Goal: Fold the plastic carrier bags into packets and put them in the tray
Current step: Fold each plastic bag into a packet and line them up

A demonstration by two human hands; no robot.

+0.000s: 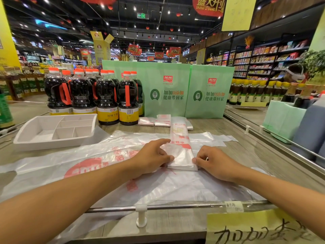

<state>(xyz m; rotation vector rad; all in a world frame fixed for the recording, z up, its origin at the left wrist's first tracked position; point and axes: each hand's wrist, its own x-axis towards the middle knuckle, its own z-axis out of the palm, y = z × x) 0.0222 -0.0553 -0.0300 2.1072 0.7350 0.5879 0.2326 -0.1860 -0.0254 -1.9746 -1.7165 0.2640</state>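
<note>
Left hand [152, 160] and right hand [215, 163] pinch the near fold of the strip [180, 136]; keep edges square, press each crease flat on the worktop [255, 152] before turning

Folded bag strip [179, 138]: translucent white, red printed characters.
Flat carrier bags [88, 166]: milky clear plastic — large red logo, red lettering.
Tray [49, 144]: plain white.
Finished packets [154, 121]: whitish, faint red print.
Soy sauce bottles [107, 95]: near-black liquid, orange-red caps and handles, yellow labels.
Paper bags [167, 88]: pale mint green — red logo, dark green emblem.
Sign [246, 228]: yellow, black handwriting.
</note>
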